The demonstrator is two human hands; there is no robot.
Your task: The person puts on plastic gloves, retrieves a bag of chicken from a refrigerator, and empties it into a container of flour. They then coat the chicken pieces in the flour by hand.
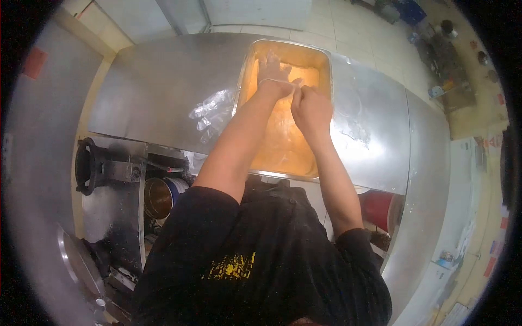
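1. Here we were, both hands out over the metal tray (330, 76); our left hand (273, 69) hung above its far half, palm down and fingers spread, with nothing seen in its grasp.
2. A thin, see-through glove (277, 83) covered that hand, its pale edge around the wrist; the spread fingers probably gave the film a firm shape to lie against.
3. Our right hand (312, 111) came in close beside it, fingers curled in and thumb against the forefinger; it seemed to pinch a loose bit of the glove, though the film was too faint to show exactly how much.
4. Below lay the orange layer (283, 146) inside the tray, powdery and pale in patches; whether our left fingertips touched it, we could not tell.
5. The tray sat lengthwise away from us on the steel counter (163, 81), its near rim by our waist and its far end near the counter's back edge; that kept both ends within reach.
6. Now the edges; the long tray walls flanked our hands, the right wall nearer our right knuckles, so sideways room was tighter there; upward we had more freedom.
7. To the left, crumpled plastic (211, 111) lay just beside the tray, near our left forearm; a low sweep that way could have snagged it.
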